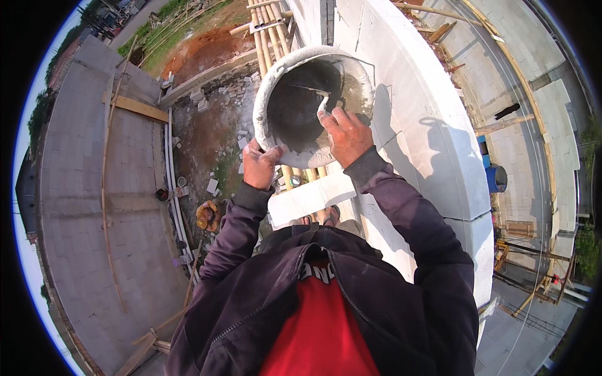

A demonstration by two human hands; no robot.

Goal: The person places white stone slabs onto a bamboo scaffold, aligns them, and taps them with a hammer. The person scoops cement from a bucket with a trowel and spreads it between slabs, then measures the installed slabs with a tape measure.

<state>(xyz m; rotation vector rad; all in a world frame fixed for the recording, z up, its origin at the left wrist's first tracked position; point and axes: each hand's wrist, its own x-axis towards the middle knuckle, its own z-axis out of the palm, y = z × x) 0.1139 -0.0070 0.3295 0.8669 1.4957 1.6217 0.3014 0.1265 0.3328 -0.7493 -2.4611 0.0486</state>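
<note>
A round bucket [261, 106] with a mortar-crusted rim is tilted in front of me, beside the top of a pale block wall [414, 106]. Dark wet mortar [298, 106] shows inside. My left hand [258, 164] is closed on the bucket's near-left rim, thumb over the edge. Over the bucket's near-right side, my right hand [348, 135] grips the handle of a trowel [323, 100]. Its handle is smeared with mortar, and its thin metal neck reaches into the bucket. The blade cannot be made out clearly.
Bamboo poles [266, 31] form a scaffold beneath the bucket. A white block [310, 197] lies across it near my feet [331, 216]. Rubble [235, 100] covers the ground far below. Another block wall [103, 156] rises at left; a blue drum [496, 179] stands below at right.
</note>
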